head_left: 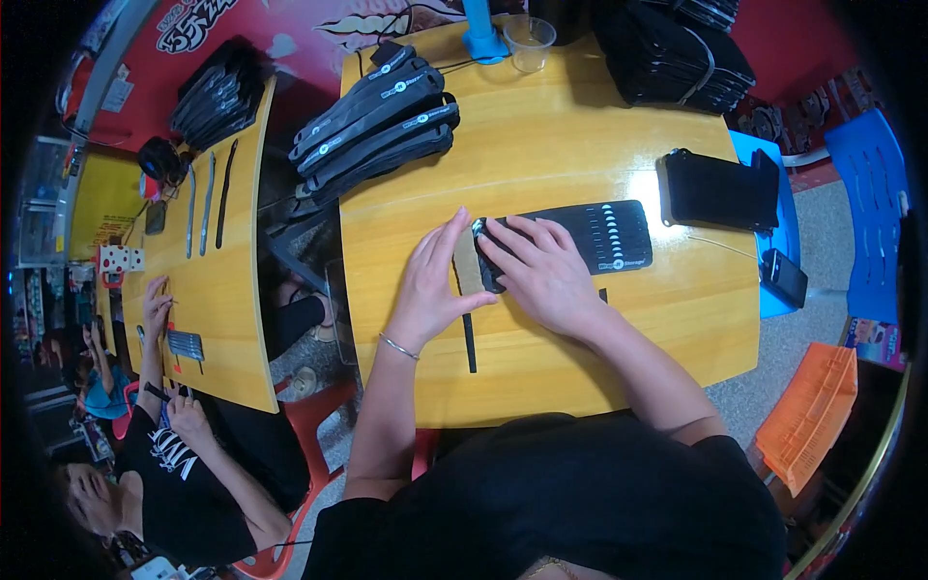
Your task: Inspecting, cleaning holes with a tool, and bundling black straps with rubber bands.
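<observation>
1 tan strip (468,268) is held by the left hand (425,282); beside it, the right hand (549,277) rests outspread on a black panel (630,235).

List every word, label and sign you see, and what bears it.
Wording not copied; places only:
Black piece under right hand: small white print.
Stacked black pieces: white print.
Pink wall, upper left: large lettering.
Co-worker's black shirt: white lettering.
Yellow panel, left: marks too small to read.

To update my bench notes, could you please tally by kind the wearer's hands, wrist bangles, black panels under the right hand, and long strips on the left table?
Hands: 2 (left hand, right hand)
Bangle: 1
Black panel: 1
Long strips: 3
Total: 7
</observation>
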{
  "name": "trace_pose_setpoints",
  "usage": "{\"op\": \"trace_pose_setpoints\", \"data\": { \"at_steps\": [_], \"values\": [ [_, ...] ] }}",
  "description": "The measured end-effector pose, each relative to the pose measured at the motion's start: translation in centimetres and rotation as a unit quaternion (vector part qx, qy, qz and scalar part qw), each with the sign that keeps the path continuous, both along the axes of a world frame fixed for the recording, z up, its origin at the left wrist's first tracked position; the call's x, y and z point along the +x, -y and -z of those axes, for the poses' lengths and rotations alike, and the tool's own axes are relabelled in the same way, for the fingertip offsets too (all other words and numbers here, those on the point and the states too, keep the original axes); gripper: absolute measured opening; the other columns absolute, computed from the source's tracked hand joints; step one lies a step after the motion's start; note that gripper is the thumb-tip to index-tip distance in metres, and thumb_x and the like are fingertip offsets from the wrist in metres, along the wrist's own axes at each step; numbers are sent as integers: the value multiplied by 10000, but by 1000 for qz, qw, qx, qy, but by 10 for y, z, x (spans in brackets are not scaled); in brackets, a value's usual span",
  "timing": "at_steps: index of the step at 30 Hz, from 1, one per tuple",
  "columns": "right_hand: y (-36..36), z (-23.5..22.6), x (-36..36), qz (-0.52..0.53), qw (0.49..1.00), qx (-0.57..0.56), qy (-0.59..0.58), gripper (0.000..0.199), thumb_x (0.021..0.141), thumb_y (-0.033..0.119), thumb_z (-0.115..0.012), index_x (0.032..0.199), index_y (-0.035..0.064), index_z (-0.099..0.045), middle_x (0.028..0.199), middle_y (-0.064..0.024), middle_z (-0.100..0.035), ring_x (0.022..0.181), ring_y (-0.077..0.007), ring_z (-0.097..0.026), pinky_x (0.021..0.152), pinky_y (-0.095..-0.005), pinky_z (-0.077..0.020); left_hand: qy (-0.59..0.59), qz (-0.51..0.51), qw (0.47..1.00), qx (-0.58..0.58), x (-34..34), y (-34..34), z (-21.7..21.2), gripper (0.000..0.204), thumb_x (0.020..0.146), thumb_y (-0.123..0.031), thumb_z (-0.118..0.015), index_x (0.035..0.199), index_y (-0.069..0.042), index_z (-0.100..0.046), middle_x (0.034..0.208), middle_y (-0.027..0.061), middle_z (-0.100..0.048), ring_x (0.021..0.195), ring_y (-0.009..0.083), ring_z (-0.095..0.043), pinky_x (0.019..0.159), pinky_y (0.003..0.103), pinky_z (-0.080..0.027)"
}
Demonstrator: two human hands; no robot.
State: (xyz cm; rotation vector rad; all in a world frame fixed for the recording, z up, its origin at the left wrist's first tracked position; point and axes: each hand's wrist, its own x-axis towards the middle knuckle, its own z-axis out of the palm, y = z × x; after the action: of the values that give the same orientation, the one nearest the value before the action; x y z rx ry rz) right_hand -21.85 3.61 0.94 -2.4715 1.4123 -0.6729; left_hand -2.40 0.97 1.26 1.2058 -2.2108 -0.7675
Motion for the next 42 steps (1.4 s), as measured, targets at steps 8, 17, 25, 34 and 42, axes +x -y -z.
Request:
{"op": "trace_pose_setpoints", "data": {
  "at_steps": [8, 17, 25, 34, 42],
  "values": [
    [6, 0, -3, -6, 1000, -8, 6, 529, 745, 178, -680, 1242, 68, -538, 1326, -100, -501, 1229, -257, -436, 1041, -403, -300, -5, -2, 1000, 3, -2, 5, -1, 1080, 515, -196, -879, 1411, -47, -295, 1293, 157, -511, 1198, 335, -474, 1024, 405, -376],
    [6, 6, -6, -46, 989, -54, 130, 537, 634, 157, -726, 1129, 29, -562, 1183, -157, -541, 1075, -317, -543, 906, -418, -434, 33, -44, 998, -1, 5, -12, 10, 1046, 498, -228, -886, 1367, 1, -351, 1356, 192, -409, 1275, 351, -362, 1081, 423, -296],
    [-2, -16, -55, 77, 996, 21, -39, 692, 657, 269, -789, 1256, 78, -499, 1247, -119, -519, 1188, -296, -464, 997, -418, -355, 5, -18, 999, -37, -4, -11, 10, 972, 498, -153, -880, 1333, -10, -404, 1289, 167, -449, 1202, 335, -427, 1038, 400, -355],
    [12, -49, -63, 82, 989, 90, -84, 511, 600, 191, -796, 1063, 99, -601, 1008, -71, -576, 1014, -259, -538, 835, -353, -426, -181, -70, 980, 33, 18, -33, -1, 675, 624, -64, -794, 1221, -31, -480, 1176, 119, -485, 1128, 254, -481, 990, 343, -400],
    [-6, 9, -33, 41, 987, -100, -115, 168, 805, 157, -538, 912, 110, -658, 911, -50, -564, 943, -216, -531, 755, -320, -441, -483, -170, 834, 204, 17, -65, -34, 278, 853, -106, -633, 1099, -58, -511, 1092, 77, -558, 1052, 160, -543, 843, 249, -440]
  ]
}}
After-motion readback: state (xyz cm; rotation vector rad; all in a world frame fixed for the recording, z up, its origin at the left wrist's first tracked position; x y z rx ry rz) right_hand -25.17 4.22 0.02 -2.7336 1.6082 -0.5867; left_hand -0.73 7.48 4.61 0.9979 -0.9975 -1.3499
